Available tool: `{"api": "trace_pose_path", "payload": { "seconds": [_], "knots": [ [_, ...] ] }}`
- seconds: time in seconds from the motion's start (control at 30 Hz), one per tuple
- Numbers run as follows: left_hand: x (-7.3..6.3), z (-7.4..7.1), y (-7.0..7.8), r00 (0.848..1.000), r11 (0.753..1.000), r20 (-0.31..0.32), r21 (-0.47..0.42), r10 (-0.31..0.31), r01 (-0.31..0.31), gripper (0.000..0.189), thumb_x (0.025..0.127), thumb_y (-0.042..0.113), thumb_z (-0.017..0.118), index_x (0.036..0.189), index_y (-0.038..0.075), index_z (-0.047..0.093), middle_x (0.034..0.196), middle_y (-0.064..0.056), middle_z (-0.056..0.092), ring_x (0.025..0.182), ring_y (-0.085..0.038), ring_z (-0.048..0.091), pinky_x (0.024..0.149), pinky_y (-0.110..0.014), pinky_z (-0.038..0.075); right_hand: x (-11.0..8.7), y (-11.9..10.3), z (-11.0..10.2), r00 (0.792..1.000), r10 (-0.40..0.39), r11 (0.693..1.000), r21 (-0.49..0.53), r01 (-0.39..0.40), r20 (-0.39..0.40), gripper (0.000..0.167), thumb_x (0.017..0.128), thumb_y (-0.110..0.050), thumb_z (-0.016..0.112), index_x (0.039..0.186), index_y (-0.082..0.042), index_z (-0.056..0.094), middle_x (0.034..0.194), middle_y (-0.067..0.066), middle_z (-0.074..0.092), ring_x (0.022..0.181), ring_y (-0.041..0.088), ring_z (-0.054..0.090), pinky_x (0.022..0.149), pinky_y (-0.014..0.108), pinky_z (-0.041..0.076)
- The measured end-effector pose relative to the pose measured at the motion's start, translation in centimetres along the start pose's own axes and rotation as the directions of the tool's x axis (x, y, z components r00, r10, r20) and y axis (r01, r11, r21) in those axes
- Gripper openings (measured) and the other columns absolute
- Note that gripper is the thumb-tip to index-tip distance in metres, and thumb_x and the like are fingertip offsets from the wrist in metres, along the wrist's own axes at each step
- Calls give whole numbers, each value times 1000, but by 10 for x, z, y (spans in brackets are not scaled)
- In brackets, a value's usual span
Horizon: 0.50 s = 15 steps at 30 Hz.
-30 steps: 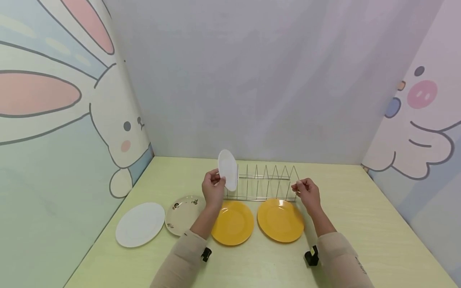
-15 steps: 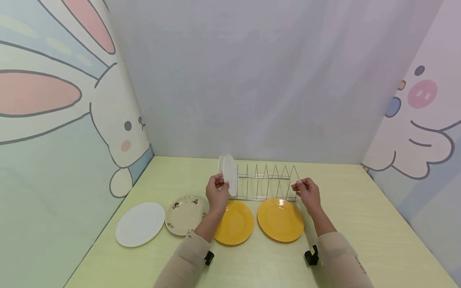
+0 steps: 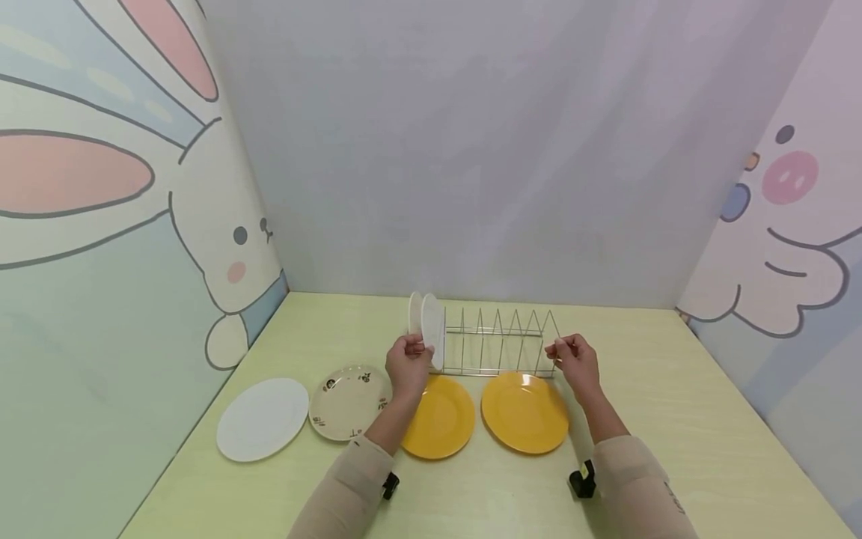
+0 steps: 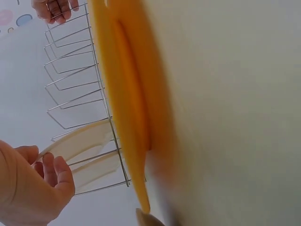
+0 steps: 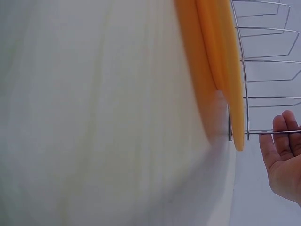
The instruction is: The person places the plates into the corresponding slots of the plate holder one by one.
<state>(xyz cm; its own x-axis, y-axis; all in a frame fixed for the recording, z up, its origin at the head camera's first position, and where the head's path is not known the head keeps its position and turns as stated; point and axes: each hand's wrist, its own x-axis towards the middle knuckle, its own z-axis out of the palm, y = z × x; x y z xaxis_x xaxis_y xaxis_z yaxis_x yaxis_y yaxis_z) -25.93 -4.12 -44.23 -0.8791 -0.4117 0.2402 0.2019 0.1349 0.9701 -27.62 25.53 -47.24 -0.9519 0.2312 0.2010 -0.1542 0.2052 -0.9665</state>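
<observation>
My left hand (image 3: 407,368) pinches the near edge of a white plate (image 3: 434,333) between thumb and fingers. That plate stands upright near the left end of a wire dish rack (image 3: 494,332), its lower part down between the wires. Just left of it, a second white plate (image 3: 414,311) also stands on edge in the rack. In the left wrist view, both plates show pale between the wires beyond my left hand (image 4: 40,183). My right hand (image 3: 577,365) grips the end wire at the rack's right side; the right wrist view shows its fingers (image 5: 280,129) behind that wire.
Before the rack, two yellow plates (image 3: 441,419) (image 3: 525,413) lie flat. Farther left are a cream plate with a printed pattern (image 3: 343,404) and a white plate (image 3: 263,419). Walls with cartoon animals close in the pale table (image 3: 673,419) at the sides; a grey wall stands behind.
My left hand has lowered its white plate into the rack and moved slightly right, bringing the second upright plate into view behind it. The right hand has stayed on the rack's end wire.
</observation>
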Motion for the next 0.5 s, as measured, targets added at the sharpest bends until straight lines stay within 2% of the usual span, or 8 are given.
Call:
{"api": "trace_pose_path", "payload": {
  "seconds": [0.27,0.5],
  "knots": [
    [2,0,-4,1000,1000,-5,-1,-18,18,18,74,-2,76,89,4,67,75,-3,60,69,-17,57,60,-25,51,-2,-3,1,1000,11,1000,-1,-11,6,29,99,-21,46,103,7,47,102,27,60,83,19,62,79,34,52],
    [-3,-7,1,998,999,50,14,-42,41,21,75,3,76,94,5,67,82,-3,61,76,-17,58,64,-25,52,-2,0,3,1000,-2,1000,30,2,-8,25,98,-18,47,98,7,48,94,21,63,80,19,62,77,32,52]
  ]
}}
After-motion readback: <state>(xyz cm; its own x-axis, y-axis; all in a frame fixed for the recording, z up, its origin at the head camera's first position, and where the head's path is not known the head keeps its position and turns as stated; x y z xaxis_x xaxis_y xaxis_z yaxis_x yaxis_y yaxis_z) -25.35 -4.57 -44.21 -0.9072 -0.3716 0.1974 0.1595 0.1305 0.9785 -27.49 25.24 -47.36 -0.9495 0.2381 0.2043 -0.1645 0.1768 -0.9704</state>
